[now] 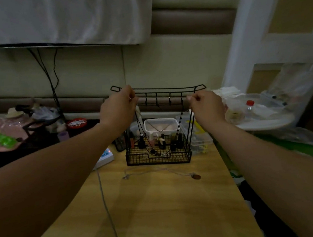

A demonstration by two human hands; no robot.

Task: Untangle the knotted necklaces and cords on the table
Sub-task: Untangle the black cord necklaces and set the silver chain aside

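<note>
1. Left hand [119, 106]: raised at the left end of the rack's [168, 89] top bar, fingers curled, pinching one end of the black cord [138, 123].
2. Right hand [207, 107]: raised near the right end of the bar, fingers curled, pinching the cord's other end.
3. The cord hangs from both hands in a long loop. Its low part and small pendant sit in front of the rack's wire basket, among the bottles [141, 142].
4. The rack stands at the far side of the table [159, 211].
5. A pale necklace [156, 169] lies loose on the table just in front of the rack, its brown pendant at the right end. Can't tell if it's knotted.
6. A grey cable [106, 206] runs down the table's left side.
</note>
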